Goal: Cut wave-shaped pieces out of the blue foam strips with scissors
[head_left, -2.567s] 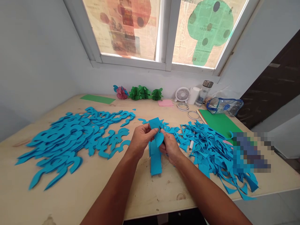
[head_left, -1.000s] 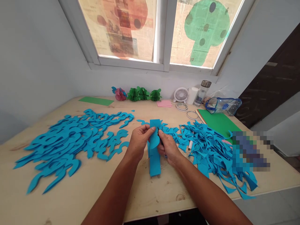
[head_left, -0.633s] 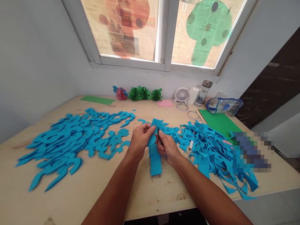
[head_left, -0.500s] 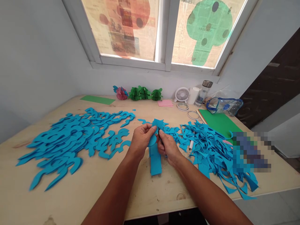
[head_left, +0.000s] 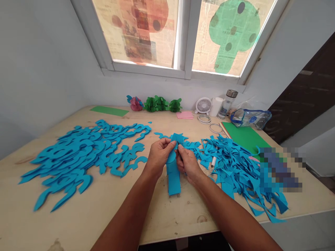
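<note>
Blue paper piece hangs above the worktop between two blue heaps, pinched in left hand, right hand closed round a mostly hidden dark tool; probably light, bendy, quick to crease, best held flat near its edge.

The hands meet at blue paper between curved cutouts and scraps.

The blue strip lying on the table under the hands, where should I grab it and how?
Probably pinch the blue strip by its near end, coming from the front edge of the table. That end lies flat and uncovered, while the far part is hidden behind the left hand, the right hand and the blue paper held above.
</note>
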The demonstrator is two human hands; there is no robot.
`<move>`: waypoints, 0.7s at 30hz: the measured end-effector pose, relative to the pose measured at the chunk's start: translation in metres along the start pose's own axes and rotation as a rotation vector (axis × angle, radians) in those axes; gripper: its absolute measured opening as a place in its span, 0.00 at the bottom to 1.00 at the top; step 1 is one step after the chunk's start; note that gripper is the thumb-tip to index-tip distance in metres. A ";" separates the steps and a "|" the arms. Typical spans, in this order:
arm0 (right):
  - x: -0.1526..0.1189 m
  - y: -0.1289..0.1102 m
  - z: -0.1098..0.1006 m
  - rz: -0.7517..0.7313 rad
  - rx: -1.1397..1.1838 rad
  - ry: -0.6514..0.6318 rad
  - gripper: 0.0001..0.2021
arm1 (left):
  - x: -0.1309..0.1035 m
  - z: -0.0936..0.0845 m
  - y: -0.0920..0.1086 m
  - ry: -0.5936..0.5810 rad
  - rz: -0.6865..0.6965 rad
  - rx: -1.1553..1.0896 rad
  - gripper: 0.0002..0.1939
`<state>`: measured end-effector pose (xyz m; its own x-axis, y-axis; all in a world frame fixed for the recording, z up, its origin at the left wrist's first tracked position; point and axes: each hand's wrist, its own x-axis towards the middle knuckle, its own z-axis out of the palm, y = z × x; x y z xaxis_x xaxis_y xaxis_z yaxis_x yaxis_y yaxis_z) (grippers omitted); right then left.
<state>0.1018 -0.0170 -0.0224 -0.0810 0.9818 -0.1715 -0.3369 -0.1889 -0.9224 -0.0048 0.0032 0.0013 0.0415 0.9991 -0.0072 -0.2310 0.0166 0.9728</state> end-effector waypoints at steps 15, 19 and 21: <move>0.000 -0.001 -0.001 0.002 -0.008 0.020 0.27 | 0.006 -0.002 -0.006 0.019 -0.010 0.047 0.18; 0.001 -0.001 0.000 -0.004 -0.013 0.024 0.27 | 0.003 -0.001 -0.003 0.013 -0.008 0.053 0.17; 0.001 -0.002 0.000 0.002 -0.019 0.031 0.27 | 0.001 0.000 0.001 0.007 -0.017 0.050 0.16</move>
<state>0.1024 -0.0161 -0.0210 -0.0523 0.9815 -0.1843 -0.3188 -0.1913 -0.9283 -0.0053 0.0038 0.0021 0.0385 0.9989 -0.0249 -0.1816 0.0315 0.9829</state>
